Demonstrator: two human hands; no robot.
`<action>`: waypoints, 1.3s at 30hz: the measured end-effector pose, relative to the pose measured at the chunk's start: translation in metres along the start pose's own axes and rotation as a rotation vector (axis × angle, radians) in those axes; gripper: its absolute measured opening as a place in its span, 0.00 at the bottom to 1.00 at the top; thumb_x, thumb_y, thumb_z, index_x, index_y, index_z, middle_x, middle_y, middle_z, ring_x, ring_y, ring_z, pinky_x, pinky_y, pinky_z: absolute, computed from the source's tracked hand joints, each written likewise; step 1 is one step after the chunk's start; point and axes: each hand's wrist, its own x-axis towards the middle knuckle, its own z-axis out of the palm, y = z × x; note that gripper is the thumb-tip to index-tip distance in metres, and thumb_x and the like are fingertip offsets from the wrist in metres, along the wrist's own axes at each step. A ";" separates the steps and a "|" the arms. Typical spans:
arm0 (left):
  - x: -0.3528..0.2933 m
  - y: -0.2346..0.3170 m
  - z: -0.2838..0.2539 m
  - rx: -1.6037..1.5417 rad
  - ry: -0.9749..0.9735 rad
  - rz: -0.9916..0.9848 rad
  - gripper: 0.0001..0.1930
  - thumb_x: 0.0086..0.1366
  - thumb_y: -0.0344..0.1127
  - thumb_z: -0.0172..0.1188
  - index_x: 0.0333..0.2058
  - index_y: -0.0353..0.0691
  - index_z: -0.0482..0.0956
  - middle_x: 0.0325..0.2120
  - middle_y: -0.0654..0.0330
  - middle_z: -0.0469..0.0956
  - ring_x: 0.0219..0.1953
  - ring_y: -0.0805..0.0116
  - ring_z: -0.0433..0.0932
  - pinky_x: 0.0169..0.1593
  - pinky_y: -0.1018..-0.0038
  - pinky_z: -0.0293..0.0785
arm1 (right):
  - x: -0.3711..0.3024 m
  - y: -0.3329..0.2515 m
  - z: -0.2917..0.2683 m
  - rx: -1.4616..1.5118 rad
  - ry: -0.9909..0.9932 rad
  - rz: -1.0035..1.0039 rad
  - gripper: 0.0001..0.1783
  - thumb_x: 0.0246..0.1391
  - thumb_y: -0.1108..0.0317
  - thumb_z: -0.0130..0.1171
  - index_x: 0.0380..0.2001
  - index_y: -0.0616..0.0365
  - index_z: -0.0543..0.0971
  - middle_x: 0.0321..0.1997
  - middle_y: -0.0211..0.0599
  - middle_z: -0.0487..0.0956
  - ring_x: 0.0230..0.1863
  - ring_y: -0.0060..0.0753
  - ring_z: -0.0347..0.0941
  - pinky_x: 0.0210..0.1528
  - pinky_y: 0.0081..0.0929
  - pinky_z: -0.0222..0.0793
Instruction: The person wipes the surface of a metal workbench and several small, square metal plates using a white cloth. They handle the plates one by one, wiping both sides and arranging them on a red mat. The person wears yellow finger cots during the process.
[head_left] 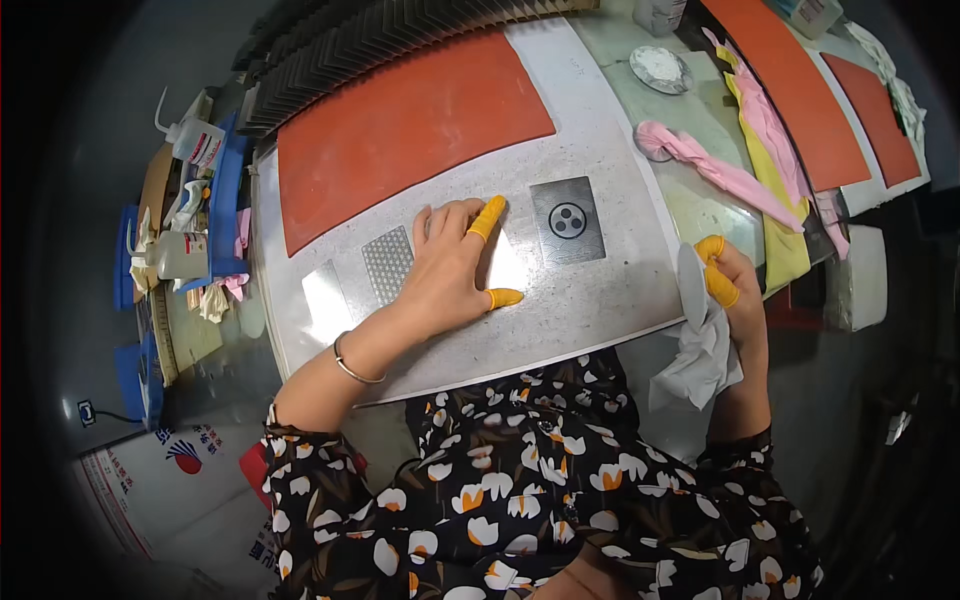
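My left hand (445, 265) lies spread over the grey work board (440, 362), yellow finger cots on its thumb and index finger. It covers part of a thin, glossy panel (514, 250) that reflects the light. To its right is a dark rectangular panel (582, 242) bearing a ring with several round spots. On its other side lie a panel with a dotted pattern (386, 262) and a bright, shiny panel (325, 300). Past the board's right edge, my right hand (738, 290), also wearing yellow finger cots, grips a crumpled light-grey cloth (697, 355) that hangs down.
An orange-red mat (410, 135) covers the board's far part, with a dark slotted rack (380, 50) behind it. Pink cloth (715, 172), yellow cloth (785, 262) and a small white dish (660, 68) are at right. Bottles (182, 255) and a blue tray (232, 190) stand left.
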 end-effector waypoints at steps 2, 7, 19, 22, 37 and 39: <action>-0.004 0.003 0.002 0.041 0.044 -0.033 0.45 0.42 0.46 0.70 0.56 0.33 0.59 0.49 0.48 0.58 0.53 0.52 0.57 0.57 0.58 0.50 | -0.002 -0.002 0.002 0.007 0.005 0.019 0.11 0.54 0.62 0.55 0.30 0.58 0.70 0.26 0.23 0.71 0.24 0.10 0.65 0.26 0.09 0.59; -0.002 0.005 0.000 -0.021 0.125 -0.014 0.44 0.35 0.42 0.72 0.54 0.39 0.63 0.48 0.51 0.63 0.49 0.51 0.61 0.57 0.57 0.52 | 0.001 0.007 -0.007 -0.018 0.002 -0.019 0.12 0.53 0.65 0.55 0.36 0.62 0.70 0.27 0.25 0.72 0.27 0.12 0.65 0.29 0.12 0.60; -0.029 -0.039 -0.014 -0.266 0.292 0.160 0.41 0.38 0.42 0.71 0.53 0.38 0.65 0.57 0.50 0.60 0.58 0.52 0.61 0.59 0.62 0.58 | 0.000 0.005 -0.004 0.032 -0.004 -0.020 0.11 0.52 0.65 0.56 0.35 0.60 0.71 0.26 0.24 0.73 0.26 0.12 0.66 0.28 0.12 0.61; -0.043 -0.051 -0.013 -0.108 0.168 0.038 0.50 0.35 0.46 0.73 0.58 0.40 0.57 0.60 0.50 0.55 0.62 0.50 0.53 0.62 0.61 0.49 | -0.001 0.005 -0.006 0.021 0.001 0.006 0.12 0.51 0.64 0.56 0.34 0.60 0.71 0.26 0.24 0.72 0.26 0.12 0.66 0.28 0.12 0.61; -0.071 -0.063 -0.042 0.070 0.223 0.023 0.44 0.37 0.43 0.72 0.55 0.39 0.63 0.50 0.50 0.65 0.51 0.52 0.64 0.56 0.62 0.59 | -0.001 0.008 0.005 0.061 0.084 -0.029 0.12 0.53 0.62 0.56 0.31 0.60 0.69 0.26 0.25 0.70 0.26 0.13 0.64 0.29 0.11 0.60; -0.079 -0.069 -0.041 -0.154 0.322 -0.006 0.43 0.38 0.43 0.72 0.54 0.38 0.63 0.50 0.49 0.64 0.51 0.50 0.65 0.55 0.62 0.61 | -0.001 0.005 0.011 0.066 0.105 -0.024 0.12 0.53 0.62 0.56 0.31 0.59 0.69 0.25 0.24 0.71 0.24 0.13 0.65 0.27 0.11 0.60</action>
